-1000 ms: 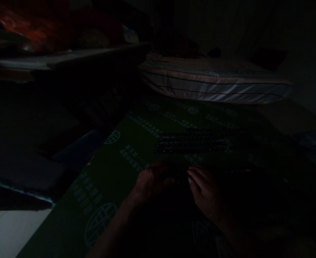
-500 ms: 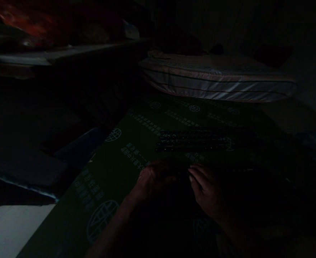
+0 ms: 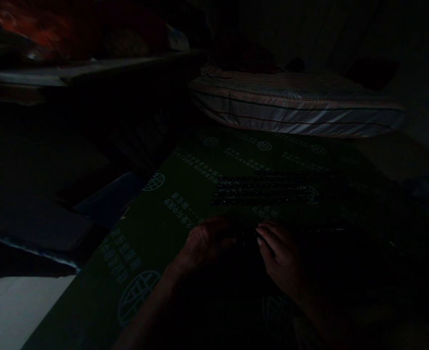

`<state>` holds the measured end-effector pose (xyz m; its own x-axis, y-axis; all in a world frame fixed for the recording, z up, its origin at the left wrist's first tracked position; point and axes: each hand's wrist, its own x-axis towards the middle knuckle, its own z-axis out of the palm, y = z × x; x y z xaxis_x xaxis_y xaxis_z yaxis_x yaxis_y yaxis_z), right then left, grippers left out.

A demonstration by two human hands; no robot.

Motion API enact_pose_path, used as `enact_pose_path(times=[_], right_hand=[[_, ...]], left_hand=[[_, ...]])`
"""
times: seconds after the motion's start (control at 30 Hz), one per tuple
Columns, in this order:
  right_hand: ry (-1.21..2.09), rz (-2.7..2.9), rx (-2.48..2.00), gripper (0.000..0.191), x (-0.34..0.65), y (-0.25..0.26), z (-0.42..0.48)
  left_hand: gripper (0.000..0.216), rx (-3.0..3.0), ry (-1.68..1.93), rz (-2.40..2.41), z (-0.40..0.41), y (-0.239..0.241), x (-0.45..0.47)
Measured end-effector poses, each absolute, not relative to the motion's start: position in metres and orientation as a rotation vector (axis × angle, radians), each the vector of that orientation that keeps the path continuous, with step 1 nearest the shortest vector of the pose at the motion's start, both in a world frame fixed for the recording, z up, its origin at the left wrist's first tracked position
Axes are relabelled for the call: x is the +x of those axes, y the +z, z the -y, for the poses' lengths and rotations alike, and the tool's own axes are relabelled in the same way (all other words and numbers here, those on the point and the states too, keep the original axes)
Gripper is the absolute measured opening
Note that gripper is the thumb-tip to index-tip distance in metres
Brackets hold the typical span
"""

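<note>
The scene is very dark. My left hand (image 3: 209, 239) is curled low over a long dark strip (image 3: 322, 229), its thumb pointing right. My right hand (image 3: 280, 253) is a short gap to the right, fingers close together and tips on the same strip. A row of small light specks shows on the strip, which runs on past my right hand. Just beyond my hands, several similar dark strips (image 3: 261, 201) lie side by side. All this is on a green board (image 3: 178, 233) printed with white globes and lettering. What lies under my palms is lost in shadow.
A mattress with a striped cover (image 3: 298, 114) lies at the board's far end. On the left, a shelf (image 3: 101, 65) holds an orange-red bag (image 3: 43, 29) and a small white box (image 3: 178, 39). A blue flat thing (image 3: 108, 197) is below it, beside the board's left edge.
Both hands stay almost where they were on the strip; my left forearm has shifted very slightly left. The view has tilted a little. The laid-out strips have not moved.
</note>
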<state>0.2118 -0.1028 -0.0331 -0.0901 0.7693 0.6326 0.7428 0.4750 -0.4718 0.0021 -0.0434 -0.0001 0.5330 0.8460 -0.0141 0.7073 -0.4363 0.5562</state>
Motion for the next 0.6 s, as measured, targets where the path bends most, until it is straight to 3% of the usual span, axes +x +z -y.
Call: enact_pose_path(times=[0.6], right_hand=[[0.025,1.859,-1.267,0.022,0.2137,-0.0332,0.1026]], left_hand=[[0.026,2.148,0.415,-1.125,0.0408,-0.0013,-0.0061]])
